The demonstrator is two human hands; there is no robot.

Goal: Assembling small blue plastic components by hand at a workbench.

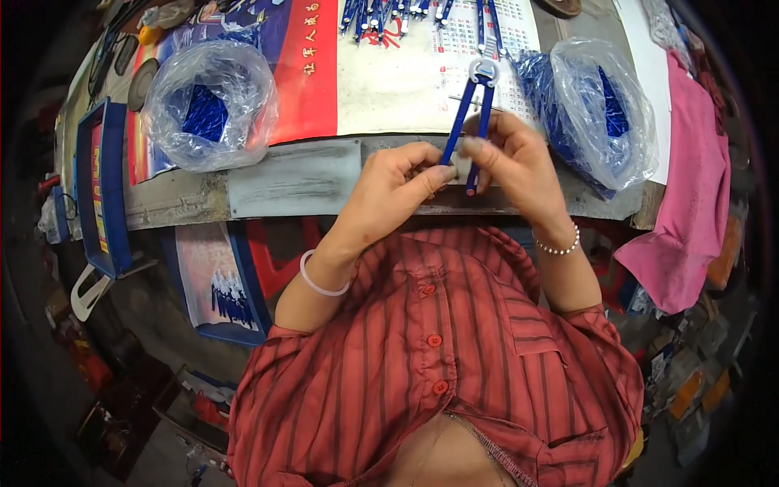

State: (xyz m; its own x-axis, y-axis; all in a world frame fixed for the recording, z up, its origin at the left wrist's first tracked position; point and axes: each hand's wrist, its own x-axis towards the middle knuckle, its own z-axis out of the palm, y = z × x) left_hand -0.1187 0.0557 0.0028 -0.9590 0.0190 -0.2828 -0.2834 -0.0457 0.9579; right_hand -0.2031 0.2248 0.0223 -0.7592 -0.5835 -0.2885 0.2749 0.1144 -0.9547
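Both hands are at a drawing compass [484, 73] with two blue legs and a grey ridged head, held upright over the table's near edge with its legs slightly apart. The thumb and fingers of my left hand [400, 185] pinch the left leg near its lower end. My right hand [518, 165] is closed around the right leg, slightly blurred, with the thumb on the near side. A thin metal bar [464, 104] crosses behind the legs. Several similar blue-legged compasses [389, 15] lie in a row at the far side.
Clear plastic bags of blue parts stand on the left [209, 105] and right [604, 114]. Printed sheets [398, 89] cover the table. A pink cloth [686, 195] hangs off the right edge. Blue trays [104, 187] stand at the left, one lower [219, 276] holding blue pieces.
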